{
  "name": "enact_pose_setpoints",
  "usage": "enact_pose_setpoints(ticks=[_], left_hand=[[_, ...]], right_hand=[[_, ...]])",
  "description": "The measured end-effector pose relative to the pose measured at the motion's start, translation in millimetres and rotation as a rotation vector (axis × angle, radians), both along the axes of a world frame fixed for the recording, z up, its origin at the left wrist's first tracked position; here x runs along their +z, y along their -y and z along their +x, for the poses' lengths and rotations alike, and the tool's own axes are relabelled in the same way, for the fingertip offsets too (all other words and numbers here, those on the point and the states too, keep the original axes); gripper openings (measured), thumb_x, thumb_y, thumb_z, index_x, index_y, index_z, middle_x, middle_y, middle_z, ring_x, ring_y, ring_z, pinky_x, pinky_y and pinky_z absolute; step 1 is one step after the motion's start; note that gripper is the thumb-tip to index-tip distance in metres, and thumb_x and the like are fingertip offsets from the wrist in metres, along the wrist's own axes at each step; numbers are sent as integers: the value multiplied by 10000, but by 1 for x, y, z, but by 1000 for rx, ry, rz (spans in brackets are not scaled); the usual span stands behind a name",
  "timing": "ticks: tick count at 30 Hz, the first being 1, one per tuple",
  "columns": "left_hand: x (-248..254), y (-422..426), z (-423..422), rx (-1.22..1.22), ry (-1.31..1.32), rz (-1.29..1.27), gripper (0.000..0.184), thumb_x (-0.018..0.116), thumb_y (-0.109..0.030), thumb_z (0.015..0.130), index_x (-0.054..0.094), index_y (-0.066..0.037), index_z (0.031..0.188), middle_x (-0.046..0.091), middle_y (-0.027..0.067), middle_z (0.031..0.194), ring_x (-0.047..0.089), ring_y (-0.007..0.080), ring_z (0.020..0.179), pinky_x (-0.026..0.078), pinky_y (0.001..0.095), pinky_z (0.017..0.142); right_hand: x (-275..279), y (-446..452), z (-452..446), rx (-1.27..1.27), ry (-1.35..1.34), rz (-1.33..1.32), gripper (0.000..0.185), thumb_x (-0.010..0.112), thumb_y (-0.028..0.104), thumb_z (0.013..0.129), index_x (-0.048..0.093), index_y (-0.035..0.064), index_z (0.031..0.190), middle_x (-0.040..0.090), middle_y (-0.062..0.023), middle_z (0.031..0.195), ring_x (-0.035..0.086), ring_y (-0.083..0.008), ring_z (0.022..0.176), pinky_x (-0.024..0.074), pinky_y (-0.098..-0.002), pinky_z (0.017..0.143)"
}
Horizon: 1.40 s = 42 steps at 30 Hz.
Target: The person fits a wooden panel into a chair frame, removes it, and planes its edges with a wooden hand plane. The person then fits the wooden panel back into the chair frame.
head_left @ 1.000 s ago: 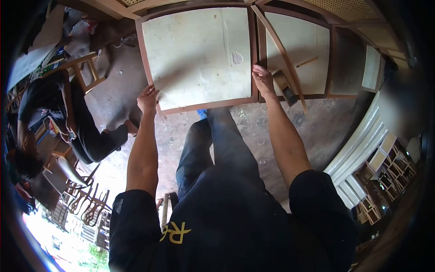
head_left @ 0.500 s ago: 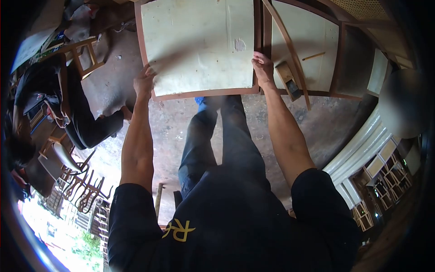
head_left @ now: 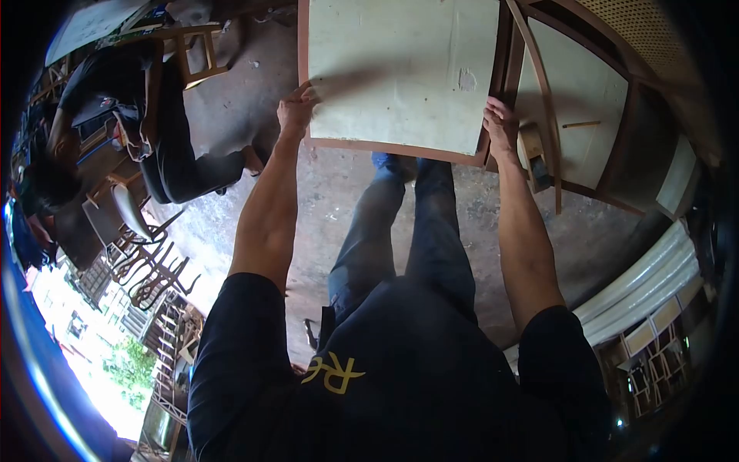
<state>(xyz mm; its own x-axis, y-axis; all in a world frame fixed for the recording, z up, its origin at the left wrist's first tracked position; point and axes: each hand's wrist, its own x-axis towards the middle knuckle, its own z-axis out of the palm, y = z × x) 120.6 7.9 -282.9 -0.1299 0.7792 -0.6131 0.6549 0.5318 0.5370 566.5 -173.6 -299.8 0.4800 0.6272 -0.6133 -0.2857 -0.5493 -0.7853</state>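
Note:
A pale board with a brown wooden frame (head_left: 400, 77) lies in front of me at the top of the view, with a torn patch near its right side. At its left edge is my left hand (head_left: 295, 112), fingers bent over the brown frame. Across from it, my right hand (head_left: 500, 123) is closed on the right edge. Beside that hand, a wooden block tool like a hand plane (head_left: 533, 154) rests against a long curved wooden strip (head_left: 548, 100). The undersides of both hands' grips are hidden.
A second framed pale panel (head_left: 581, 92) stands to the right, with a pencil-like stick (head_left: 581, 125) on it. On the left, a person in dark clothes (head_left: 173, 146) sits near a wooden chair frame (head_left: 200, 58). Chair parts (head_left: 150, 254) and long white wrapped lengths (head_left: 647, 281) lie farther out.
My view has swung, so the board, panels and person appear farther right. Both hands keep to the same edges of the board.

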Motion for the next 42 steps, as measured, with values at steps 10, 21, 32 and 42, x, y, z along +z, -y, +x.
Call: enact_pose_setpoints(ticks=[10,21,32,42], left_hand=[[-14,4,-12,-112,-85,32,511,740,-350,760,644,-345,1262,720,118,1009,698,240,917,521,366,835],[-2,2,-2,-40,-114,-29,552,761,-274,741,642,-325,1278,733,91,945,691,194,886,517,346,825],[17,-1,28,-129,-406,-86,594,761,-274,783,585,-304,1350,727,97,929,691,246,858,519,409,791],[-4,12,21,-218,-469,6,862,789,-137,691,442,-232,1474,687,165,1048,662,217,727,533,354,640]], right_hand=[[-28,5,-3,29,176,45,242,634,60,855,680,46,1092,693,-47,974,642,-155,921,502,-284,828],[4,-1,-14,51,120,103,376,652,51,871,587,-17,1235,628,-98,1130,603,-177,1045,473,-300,935],[14,6,-22,16,178,119,377,616,93,891,585,-38,1243,669,-172,1114,651,-213,1000,509,-311,888],[22,7,-14,34,126,104,361,615,150,924,594,-43,1228,681,-173,1095,658,-220,1013,508,-324,904]])
